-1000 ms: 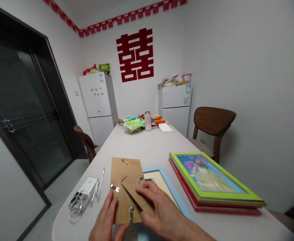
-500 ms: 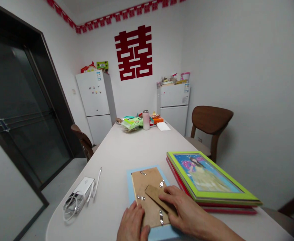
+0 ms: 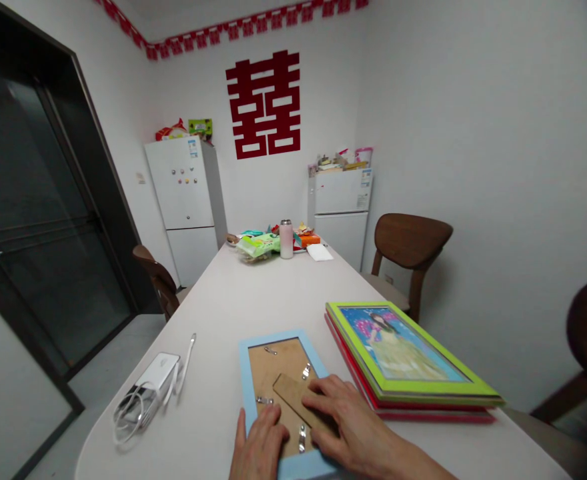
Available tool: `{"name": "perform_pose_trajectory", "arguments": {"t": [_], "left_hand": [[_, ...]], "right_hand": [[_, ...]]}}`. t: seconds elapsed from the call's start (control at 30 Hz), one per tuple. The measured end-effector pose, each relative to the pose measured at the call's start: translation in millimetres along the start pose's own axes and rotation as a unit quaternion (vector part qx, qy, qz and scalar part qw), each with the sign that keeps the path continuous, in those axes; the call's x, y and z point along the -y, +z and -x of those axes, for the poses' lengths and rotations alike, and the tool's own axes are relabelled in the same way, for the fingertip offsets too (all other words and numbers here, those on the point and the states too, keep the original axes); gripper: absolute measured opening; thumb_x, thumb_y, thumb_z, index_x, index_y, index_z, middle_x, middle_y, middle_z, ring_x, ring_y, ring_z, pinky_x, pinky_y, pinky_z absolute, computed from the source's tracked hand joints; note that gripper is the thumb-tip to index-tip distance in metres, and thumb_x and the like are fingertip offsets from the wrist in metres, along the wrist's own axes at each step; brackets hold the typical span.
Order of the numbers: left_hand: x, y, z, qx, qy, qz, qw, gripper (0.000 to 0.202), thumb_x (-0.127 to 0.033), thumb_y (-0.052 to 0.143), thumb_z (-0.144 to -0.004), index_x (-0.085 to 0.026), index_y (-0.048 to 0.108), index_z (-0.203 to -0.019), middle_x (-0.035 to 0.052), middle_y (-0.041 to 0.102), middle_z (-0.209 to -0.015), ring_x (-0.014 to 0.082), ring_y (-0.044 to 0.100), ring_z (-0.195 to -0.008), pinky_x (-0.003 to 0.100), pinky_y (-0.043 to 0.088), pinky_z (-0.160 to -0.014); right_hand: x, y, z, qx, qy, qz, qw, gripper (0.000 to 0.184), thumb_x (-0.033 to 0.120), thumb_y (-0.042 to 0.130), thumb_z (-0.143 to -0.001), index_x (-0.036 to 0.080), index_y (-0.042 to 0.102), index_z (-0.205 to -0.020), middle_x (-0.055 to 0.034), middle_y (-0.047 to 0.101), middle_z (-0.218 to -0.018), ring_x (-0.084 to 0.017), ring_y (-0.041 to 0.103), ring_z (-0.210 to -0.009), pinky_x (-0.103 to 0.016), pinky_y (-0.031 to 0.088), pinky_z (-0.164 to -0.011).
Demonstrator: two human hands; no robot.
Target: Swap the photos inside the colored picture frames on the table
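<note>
Face down on the table lies a light-blue picture frame (image 3: 246, 373), its brown backing board (image 3: 268, 363) set inside the blue border. Several small metal turn clips (image 3: 302, 439) sit around the board's edges. A narrow brown stand leg (image 3: 293, 393) runs slantwise across the backing. My right hand (image 3: 346, 417) closes on this stand leg, fingers on its far side and thumb on the near side. My left hand (image 3: 261, 443) rests with fingers extended on the frame's lower left edge and the board, near a clip.
Right of my hands is a stack of frames, topped by a lime-green picture frame (image 3: 398, 347). A white charger with cable (image 3: 153, 390) lies at left. Farther back stand a pink bottle (image 3: 286, 240) and a green snack bag (image 3: 258, 247). Wooden chairs (image 3: 411, 233) flank the table.
The backing board has settled into the blue frame, where it sat off-centre over the border before. My left hand's fingers have spread and shifted on it. The view has turned slightly right.
</note>
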State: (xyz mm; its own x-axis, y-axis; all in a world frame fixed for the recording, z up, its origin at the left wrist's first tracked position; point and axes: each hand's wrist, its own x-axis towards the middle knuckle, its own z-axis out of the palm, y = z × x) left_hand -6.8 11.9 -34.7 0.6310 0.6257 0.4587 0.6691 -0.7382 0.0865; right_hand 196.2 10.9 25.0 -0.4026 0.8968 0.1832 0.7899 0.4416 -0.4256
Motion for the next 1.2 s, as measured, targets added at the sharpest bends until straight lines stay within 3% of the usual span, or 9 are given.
{"name": "perform_pose_trajectory", "arguments": {"t": [0.13,0.3,0.47,0.67,0.77,0.9,1.07,1.2], "left_hand": [[-4,-2.8,0,0.022,-0.047,0.043,0.998,0.036,-0.055,0.052,-0.066,-0.02,0.052,-0.077,0.0131,0.054,-0.114,0.028,0.049,-0.105,0.056,0.039,-0.082],[-7,-5.8,-1,0.035,-0.046,0.041,0.998,0.034,-0.053,0.054,-0.065,-0.02,0.052,-0.073,0.0143,0.054,-0.114,0.0287,0.049,-0.105,0.056,0.038,-0.083],[-12,-9.1,-4,0.049,-0.081,0.025,0.995,0.03,-0.048,0.055,-0.066,-0.019,0.052,-0.072,0.0149,0.055,-0.112,0.0287,0.05,-0.104,0.054,0.042,-0.08],[-18,-15.0,-5,0.057,-0.11,0.036,0.992,0.026,-0.037,0.061,-0.063,-0.017,0.053,-0.077,0.0158,0.055,-0.112,0.0285,0.049,-0.105,0.054,0.039,-0.084],[-20,-17.0,-5,0.06,-0.118,0.051,0.99,0.024,-0.035,0.061,-0.063,-0.016,0.053,-0.075,0.0165,0.055,-0.112,0.0285,0.049,-0.105,0.054,0.037,-0.086],[-20,-18.1,-6,0.052,-0.121,0.068,0.989,0.024,-0.036,0.061,-0.064,-0.017,0.052,-0.075,0.0167,0.055,-0.112,0.028,0.048,-0.106,0.054,0.036,-0.087],[-20,-19.2,-7,0.053,-0.117,0.077,0.989,0.025,-0.041,0.058,-0.066,-0.018,0.052,-0.075,0.017,0.056,-0.11,0.0282,0.049,-0.106,0.054,0.037,-0.086],[-20,-20.1,-7,0.052,-0.121,0.069,0.989,0.027,-0.042,0.058,-0.066,-0.017,0.053,-0.075,0.0173,0.056,-0.11,0.0282,0.049,-0.105,0.053,0.038,-0.086]], "right_hand": [[-10,2,-16,-0.041,0.02,0.028,0.999,0.022,0.023,0.038,-0.078,0.021,0.059,-0.086,-0.0057,0.052,-0.091,-0.018,0.042,-0.087,-0.03,0.033,-0.075],[-20,10,-32,-0.066,0.058,0.104,0.991,0.021,0.017,0.039,-0.077,0.017,0.059,-0.082,-0.008,0.049,-0.09,-0.019,0.042,-0.086,-0.031,0.034,-0.075],[-26,11,-32,-0.069,0.051,0.089,0.992,0.024,0.015,0.036,-0.077,0.014,0.059,-0.07,-0.0082,0.048,-0.086,-0.018,0.042,-0.085,-0.03,0.034,-0.077],[-26,12,-22,-0.081,0.045,0.065,0.994,0.024,0.016,0.036,-0.077,0.015,0.059,-0.084,-0.0089,0.048,-0.096,-0.019,0.041,-0.092,-0.033,0.033,-0.08],[-14,10,-11,-0.073,-0.006,0.035,0.997,0.029,0.016,0.039,-0.075,0.02,0.056,-0.098,-0.0083,0.046,-0.106,-0.02,0.039,-0.098,-0.035,0.032,-0.083],[5,7,4,-0.017,-0.088,0.0,0.996,0.026,0.018,0.043,-0.074,0.027,0.06,-0.091,-0.005,0.048,-0.102,-0.02,0.04,-0.096,-0.035,0.032,-0.081],[10,7,10,0.014,-0.11,0.011,0.994,0.023,0.021,0.046,-0.073,0.029,0.061,-0.089,-0.0028,0.049,-0.102,-0.02,0.039,-0.096,-0.035,0.03,-0.082],[7,5,11,0.039,-0.133,0.028,0.99,0.027,0.026,0.049,-0.072,0.028,0.056,-0.098,-0.003,0.048,-0.108,-0.02,0.038,-0.097,-0.037,0.026,-0.085]]}}
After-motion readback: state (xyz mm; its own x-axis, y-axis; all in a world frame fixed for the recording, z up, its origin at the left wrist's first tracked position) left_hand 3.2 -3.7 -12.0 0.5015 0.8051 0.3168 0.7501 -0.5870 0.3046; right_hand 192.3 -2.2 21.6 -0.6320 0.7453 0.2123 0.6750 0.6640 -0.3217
